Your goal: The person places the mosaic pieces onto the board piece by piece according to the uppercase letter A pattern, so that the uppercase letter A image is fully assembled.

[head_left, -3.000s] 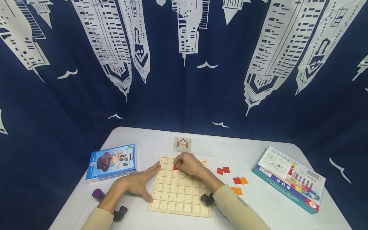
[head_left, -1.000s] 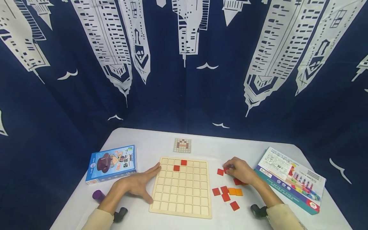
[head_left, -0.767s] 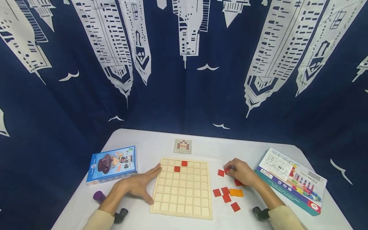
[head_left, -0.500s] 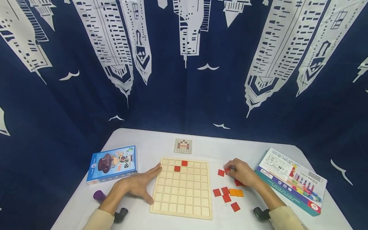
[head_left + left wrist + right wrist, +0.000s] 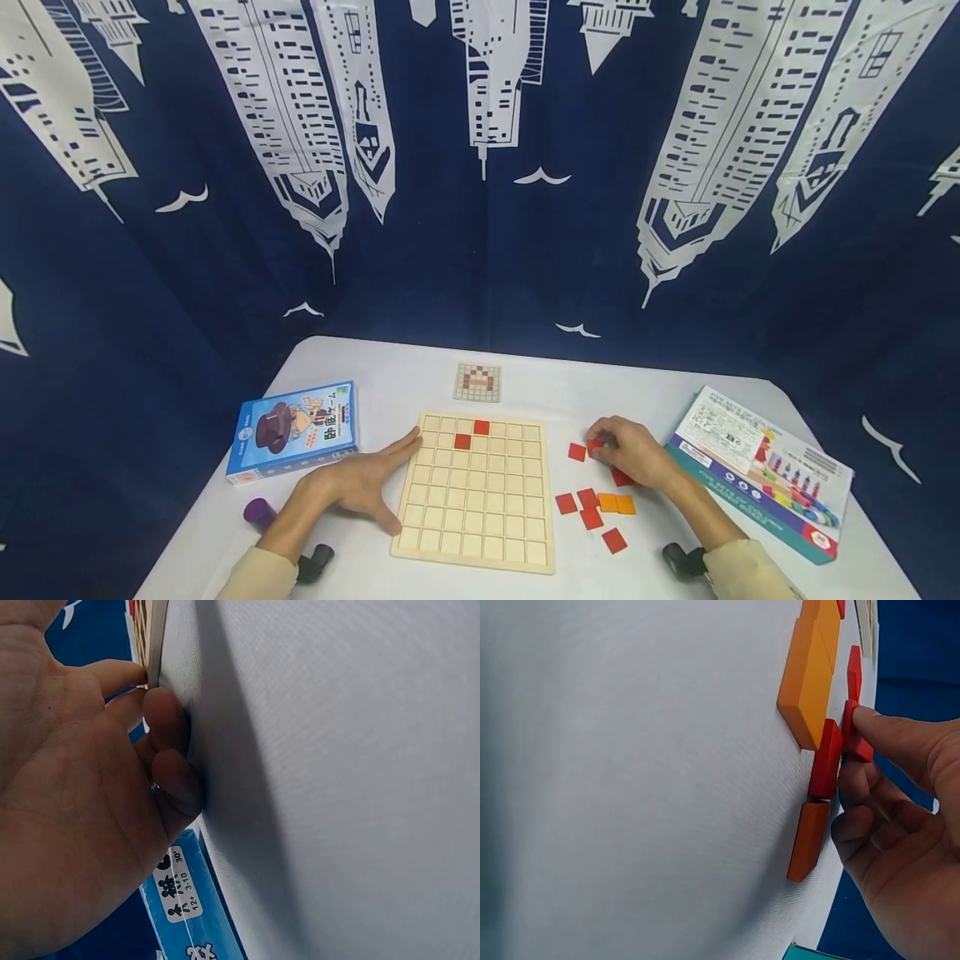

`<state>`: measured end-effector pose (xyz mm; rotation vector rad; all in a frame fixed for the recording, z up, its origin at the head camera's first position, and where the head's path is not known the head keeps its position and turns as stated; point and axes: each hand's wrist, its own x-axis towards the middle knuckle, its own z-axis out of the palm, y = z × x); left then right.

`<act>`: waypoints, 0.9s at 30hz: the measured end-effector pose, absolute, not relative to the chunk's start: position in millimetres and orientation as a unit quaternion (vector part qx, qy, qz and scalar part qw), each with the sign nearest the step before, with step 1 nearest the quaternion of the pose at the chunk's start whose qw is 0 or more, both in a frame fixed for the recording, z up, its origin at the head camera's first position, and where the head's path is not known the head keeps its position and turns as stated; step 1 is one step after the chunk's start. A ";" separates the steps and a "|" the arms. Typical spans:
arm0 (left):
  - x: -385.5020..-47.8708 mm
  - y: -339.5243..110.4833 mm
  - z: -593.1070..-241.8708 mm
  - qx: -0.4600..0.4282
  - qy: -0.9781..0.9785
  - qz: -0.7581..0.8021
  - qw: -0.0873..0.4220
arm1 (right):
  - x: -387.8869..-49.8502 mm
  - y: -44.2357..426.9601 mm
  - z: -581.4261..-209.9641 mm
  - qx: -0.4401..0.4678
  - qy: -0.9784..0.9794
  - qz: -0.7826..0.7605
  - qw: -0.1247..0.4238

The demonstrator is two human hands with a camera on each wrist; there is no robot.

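Note:
My left hand (image 5: 362, 483) rests with thumb and index finger spread against the left edge of a wooden grid board (image 5: 474, 560). In the left wrist view, its fingertips touch the board's side. Two red square tiles sit in the board's upper cells, one red tile (image 5: 462, 442) lower left of the other red tile (image 5: 482, 427). Right of the board, my right hand (image 5: 632, 450) pinches a red tile (image 5: 848, 724) between thumb and fingers, low over the table. Another red tile (image 5: 577, 452) lies just left of it; a further red tile (image 5: 621, 477) is partly hidden under the hand.
Several red tiles (image 5: 591, 518) and orange tiles (image 5: 625, 504) lie right of the board. A small pattern card (image 5: 477, 382) lies beyond it. A blue game box (image 5: 292, 429) and purple cylinder (image 5: 258, 512) stand left; a white and teal box (image 5: 757, 471) lies right.
Three seconds ago my right hand was over the board's upper cells; it has moved right to the loose tiles, leaving two red tiles in view. The left hand has stayed put.

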<state>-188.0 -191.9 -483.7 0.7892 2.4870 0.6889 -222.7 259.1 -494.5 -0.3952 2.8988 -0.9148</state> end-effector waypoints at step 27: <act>-186.7 -191.6 -482.8 0.285 0.905 0.236 0.211 | -222.8 254.0 -483.0 -0.151 0.914 -0.368 0.082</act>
